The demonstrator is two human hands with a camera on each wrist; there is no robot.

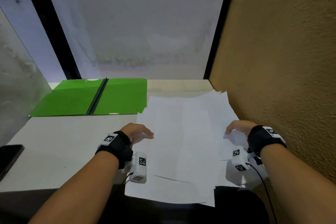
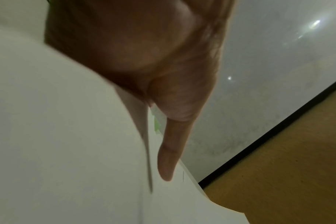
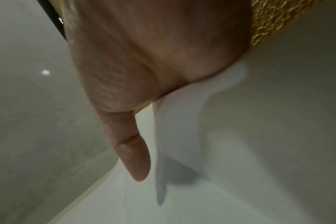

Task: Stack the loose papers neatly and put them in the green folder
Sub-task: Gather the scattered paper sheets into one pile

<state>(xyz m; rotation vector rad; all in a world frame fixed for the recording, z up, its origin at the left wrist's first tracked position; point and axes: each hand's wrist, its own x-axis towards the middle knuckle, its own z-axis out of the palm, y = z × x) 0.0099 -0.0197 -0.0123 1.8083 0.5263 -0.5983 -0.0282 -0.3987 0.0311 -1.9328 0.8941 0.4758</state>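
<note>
A loose pile of white papers (image 1: 181, 142) lies on the right side of the white table (image 1: 63, 142), fanned unevenly, its near edge hanging over the table front. The green folder (image 1: 72, 100) lies open and flat at the back left, its right corner under the papers. My left hand (image 1: 140, 132) holds the pile's left edge, thumb (image 2: 169, 159) on top and fingers hidden beneath the sheets (image 2: 58, 151). My right hand (image 1: 236, 128) holds the right edge, where sheets (image 3: 178, 121) curl up into the palm beside the thumb (image 3: 136, 159).
A textured yellow wall (image 1: 281, 78) stands close along the right of the pile. A frosted panel (image 1: 145, 32) closes the back. A dark flat object (image 1: 9, 158) lies at the table's left edge. Bare tabletop shows between folder and left arm.
</note>
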